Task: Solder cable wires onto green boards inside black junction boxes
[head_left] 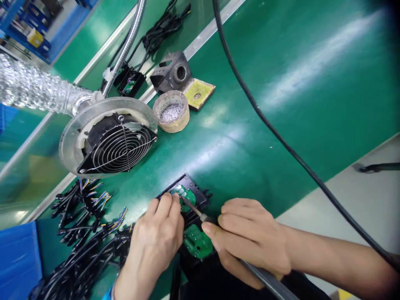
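Observation:
My right hand [250, 237] is wrapped around the handle of a soldering iron [204, 217], which points up and to the left. The iron's tip reaches a small green circuit board [189, 195] inside an open black plastic case [187, 181]. At the left edge of this board, my left hand [159, 229] has its fingers curled and closed; whatever they pinch is hidden beneath them. A larger green circuit board [198, 242] lies in the case's nearer part, between my hands and partly covered by them.
Black cables [84, 258] with stripped coloured ends are piled at left, near a blue bin [18, 262]. A fume extractor fan [125, 150] hangs above the bench. Behind stand a solder bowl [171, 121], an iron holder [171, 73] and a yellow sponge [200, 92]. A black cord [259, 112] crosses the right side.

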`<state>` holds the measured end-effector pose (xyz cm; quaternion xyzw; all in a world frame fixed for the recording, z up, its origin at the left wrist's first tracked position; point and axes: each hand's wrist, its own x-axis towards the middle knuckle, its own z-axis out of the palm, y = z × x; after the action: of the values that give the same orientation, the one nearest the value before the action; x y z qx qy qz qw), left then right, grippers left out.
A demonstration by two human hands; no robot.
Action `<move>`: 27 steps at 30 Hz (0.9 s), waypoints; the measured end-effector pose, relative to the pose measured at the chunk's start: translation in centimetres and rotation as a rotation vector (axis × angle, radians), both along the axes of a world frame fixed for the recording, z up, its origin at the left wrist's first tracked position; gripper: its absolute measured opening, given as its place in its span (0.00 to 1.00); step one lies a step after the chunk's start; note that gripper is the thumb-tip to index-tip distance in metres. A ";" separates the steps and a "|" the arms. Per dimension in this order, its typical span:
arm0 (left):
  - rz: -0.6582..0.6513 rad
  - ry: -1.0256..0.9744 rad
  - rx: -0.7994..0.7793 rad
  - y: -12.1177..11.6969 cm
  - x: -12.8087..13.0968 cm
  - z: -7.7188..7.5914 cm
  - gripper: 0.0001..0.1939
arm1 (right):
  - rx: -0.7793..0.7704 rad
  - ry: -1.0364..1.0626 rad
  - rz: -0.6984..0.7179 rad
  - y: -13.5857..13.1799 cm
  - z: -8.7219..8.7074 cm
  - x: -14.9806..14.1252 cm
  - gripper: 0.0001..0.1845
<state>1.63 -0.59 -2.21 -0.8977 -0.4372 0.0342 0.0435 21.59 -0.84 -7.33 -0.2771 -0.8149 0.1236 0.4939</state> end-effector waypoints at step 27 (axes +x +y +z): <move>0.060 -0.018 0.003 -0.3 0.2 0.0 0.12 | -0.133 0.092 -0.044 -0.3 0.0 -0.1 0.10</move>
<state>1.81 -0.87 -2.17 -0.8845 -0.4641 0.0267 0.0397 21.46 -1.19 -7.38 -0.3213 -0.7750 0.1792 0.5138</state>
